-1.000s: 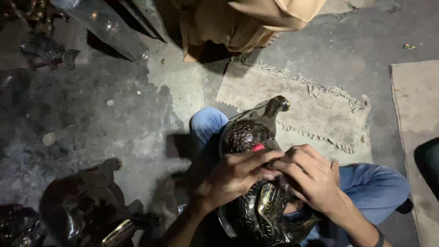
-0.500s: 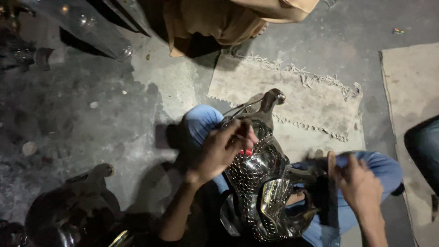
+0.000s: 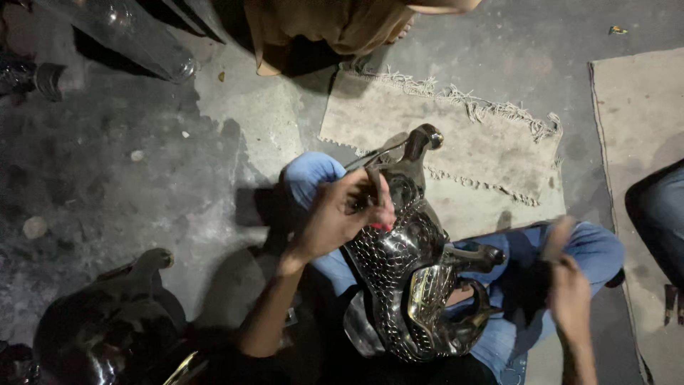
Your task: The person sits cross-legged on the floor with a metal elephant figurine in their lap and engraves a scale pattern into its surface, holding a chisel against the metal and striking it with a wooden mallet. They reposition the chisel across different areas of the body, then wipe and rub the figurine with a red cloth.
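The person sits on the concrete floor (image 3: 178, 178) with legs in blue jeans (image 3: 591, 249) spread, and a dark embossed metal animal figure (image 3: 410, 278) lies across the lap, its studded back upward and its curved head or tail end (image 3: 424, 137) pointing toward the frayed beige mat (image 3: 470, 142); the left hand (image 3: 342, 214) rests on the upper part of the figure, fingers clenched around a thin metal tool (image 3: 367, 158) whose point reaches toward the figure's upper end, with a small red thing showing under the fingers, too small to make out; the right hand (image 3: 570, 296) hangs off the figure beside the right knee, blurred, so I cannot tell whether its fingers are loose or closed on anything; the step in hand looks like fine surface work on the figure's upper section, done one-handed with the tool; any further stroke calls for the figure to lie steady on the lap, since only the left hand touches it; a second dark metal figure (image 3: 107, 328) stands near the bottom left edge of the floor, and another person in brown cloth (image 3: 335, 28) sits beyond the mat
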